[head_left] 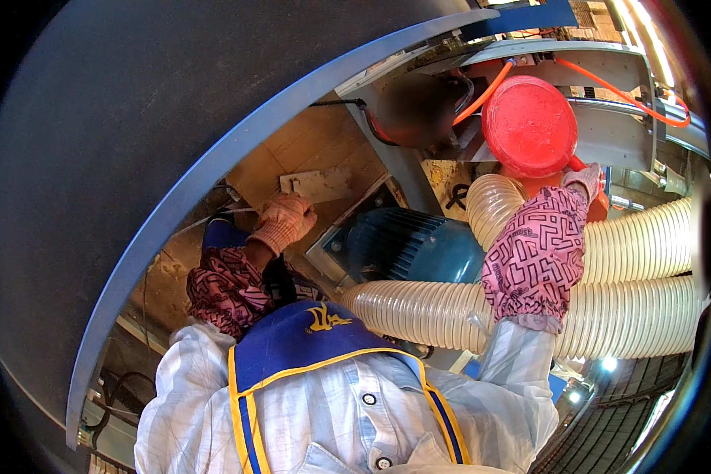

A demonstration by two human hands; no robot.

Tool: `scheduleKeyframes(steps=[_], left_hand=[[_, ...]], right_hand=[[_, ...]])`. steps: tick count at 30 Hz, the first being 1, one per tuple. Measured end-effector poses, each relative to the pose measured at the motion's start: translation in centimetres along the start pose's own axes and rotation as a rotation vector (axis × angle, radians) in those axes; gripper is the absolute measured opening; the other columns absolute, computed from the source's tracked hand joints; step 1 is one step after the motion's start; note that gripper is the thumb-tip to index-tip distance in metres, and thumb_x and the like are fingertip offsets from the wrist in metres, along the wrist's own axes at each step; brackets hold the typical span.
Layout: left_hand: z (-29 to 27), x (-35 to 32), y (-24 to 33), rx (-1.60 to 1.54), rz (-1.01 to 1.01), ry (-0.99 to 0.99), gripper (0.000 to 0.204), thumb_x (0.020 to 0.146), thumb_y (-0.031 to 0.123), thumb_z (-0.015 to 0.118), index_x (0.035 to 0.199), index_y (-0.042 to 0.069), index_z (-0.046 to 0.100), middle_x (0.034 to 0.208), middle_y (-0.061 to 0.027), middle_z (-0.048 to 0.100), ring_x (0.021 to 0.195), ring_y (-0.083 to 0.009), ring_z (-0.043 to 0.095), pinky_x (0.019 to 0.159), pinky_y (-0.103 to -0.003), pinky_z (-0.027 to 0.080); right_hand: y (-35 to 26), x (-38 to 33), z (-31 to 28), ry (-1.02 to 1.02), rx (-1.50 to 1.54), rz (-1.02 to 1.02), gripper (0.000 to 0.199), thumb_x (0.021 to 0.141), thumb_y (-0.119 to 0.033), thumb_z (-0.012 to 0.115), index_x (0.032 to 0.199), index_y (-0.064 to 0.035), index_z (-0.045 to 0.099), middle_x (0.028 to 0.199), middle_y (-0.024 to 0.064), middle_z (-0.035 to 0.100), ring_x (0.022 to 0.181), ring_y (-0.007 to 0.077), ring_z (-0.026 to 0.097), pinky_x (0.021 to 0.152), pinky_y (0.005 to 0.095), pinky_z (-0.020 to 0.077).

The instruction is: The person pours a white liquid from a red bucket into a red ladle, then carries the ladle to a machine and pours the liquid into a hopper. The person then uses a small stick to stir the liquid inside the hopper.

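Observation:
My right hand (583, 183), in a pale knit glove and pink patterned sleeve cover, is closed round the handle of a red round dipper (529, 126). The dipper's flat, scuffed round face is toward me, beside the grey metal machine. Part of the handle and the fingertips are hidden. On the other side, my left hand (286, 223), also gloved, is low over the brown floor with its fingers curled. Whatever it may hold is hidden. Just beyond it lies a flat, stained, light-coloured plate (320, 183).
A large dark panel with a blue curved edge (205, 178) fills the left. Ribbed cream hoses (632, 320) run right, past a blue finned motor (411, 245). Orange tubes (620, 93) cross the grey machine (608, 67). A blurred dark patch is left of the dipper.

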State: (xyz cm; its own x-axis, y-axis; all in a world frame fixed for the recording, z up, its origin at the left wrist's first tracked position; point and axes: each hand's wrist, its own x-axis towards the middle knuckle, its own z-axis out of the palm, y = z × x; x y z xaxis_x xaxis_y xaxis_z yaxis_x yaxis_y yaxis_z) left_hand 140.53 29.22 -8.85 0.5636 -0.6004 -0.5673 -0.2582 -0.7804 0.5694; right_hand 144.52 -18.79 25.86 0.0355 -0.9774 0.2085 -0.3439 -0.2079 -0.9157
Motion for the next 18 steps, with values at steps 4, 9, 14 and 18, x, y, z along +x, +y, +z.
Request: scheduleKeyframes(steps=[4, 9, 14, 18], left_hand=[[0.2, 0.1, -0.1, 0.006, 0.000, 0.012, 0.036, 0.091, 0.045, 0.054, 0.110, 0.020, 0.071, 0.116, -0.0045, 0.067, 0.111, -0.0262, 0.061, 0.086, -0.046, 0.054], [-1.0, -0.3, 0.3, -0.005, -0.051, -0.073, 0.035, 0.091, 0.044, 0.053, 0.110, 0.020, 0.068, 0.119, -0.0046, 0.065, 0.112, -0.0275, 0.060, 0.090, -0.045, 0.052], [-0.4, -0.1, 0.1, 0.020, 0.021, 0.005, 0.034, 0.089, 0.043, 0.054, 0.105, 0.017, 0.069, 0.113, -0.0077, 0.067, 0.109, -0.0299, 0.061, 0.092, -0.044, 0.050], [0.0, -0.3, 0.5, 0.081, 0.073, 0.125, 0.035, 0.088, 0.043, 0.054, 0.104, 0.018, 0.072, 0.107, -0.0063, 0.069, 0.103, -0.0293, 0.064, 0.086, -0.045, 0.052]], right_hand=[[0.7, 0.9, 0.2, 0.007, -0.020, -0.010, 0.054, 0.088, -0.045, 0.056, 0.113, 0.0027, 0.057, 0.111, 0.0158, 0.063, 0.093, 0.0291, 0.061, 0.082, 0.0444, 0.0496], [1.4, 1.3, 0.5, 0.012, -0.064, -0.023, 0.054, 0.088, -0.046, 0.055, 0.113, 0.0021, 0.057, 0.109, 0.0157, 0.063, 0.092, 0.0292, 0.060, 0.081, 0.0449, 0.0490], [2.1, 3.4, -0.1, 0.003, -0.152, -0.048, 0.054, 0.088, -0.046, 0.055, 0.112, 0.0015, 0.057, 0.108, 0.0156, 0.063, 0.091, 0.0294, 0.060, 0.080, 0.0453, 0.0484], [2.1, 5.5, -0.5, -0.036, -0.353, -0.113, 0.054, 0.088, -0.047, 0.054, 0.112, 0.0010, 0.058, 0.106, 0.0156, 0.064, 0.090, 0.0295, 0.059, 0.079, 0.0457, 0.0480]])
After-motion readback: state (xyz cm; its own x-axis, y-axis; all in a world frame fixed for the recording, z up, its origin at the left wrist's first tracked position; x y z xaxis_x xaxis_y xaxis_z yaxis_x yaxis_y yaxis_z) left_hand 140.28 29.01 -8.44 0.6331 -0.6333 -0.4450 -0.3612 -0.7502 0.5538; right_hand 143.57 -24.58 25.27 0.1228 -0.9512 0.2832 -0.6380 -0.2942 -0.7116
